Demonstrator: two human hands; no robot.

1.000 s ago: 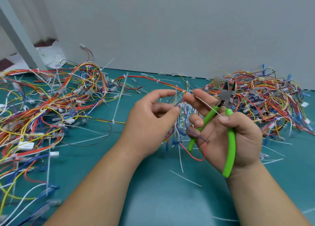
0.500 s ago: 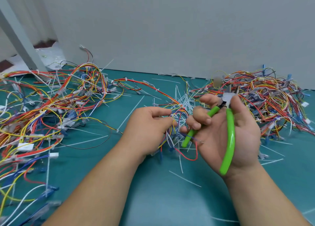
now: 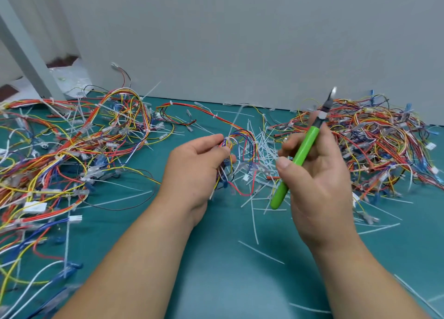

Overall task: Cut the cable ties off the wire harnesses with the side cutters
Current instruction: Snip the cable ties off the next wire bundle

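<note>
My left hand point(image 3: 197, 167) grips a small wire harness point(image 3: 240, 150) of blue, red and yellow wires just above the green mat. My right hand point(image 3: 314, 174) holds the green-handled side cutters point(image 3: 300, 155), jaws pointing up and away, apart from the harness. White cut cable ties point(image 3: 262, 155) lie heaped between and behind the two hands.
A big tangle of harnesses point(image 3: 72, 150) covers the mat on the left, another pile point(image 3: 374, 140) sits at the right. Loose white ties point(image 3: 259, 251) are scattered over the green mat point(image 3: 216, 270). A grey wall point(image 3: 240, 42) closes the back; a post point(image 3: 26, 54) stands far left.
Both hands have dropped lower toward the mat. The right hand turned the cutters edge-on with jaws raised, and the white tie it pinched a second ago is gone from its fingers.
</note>
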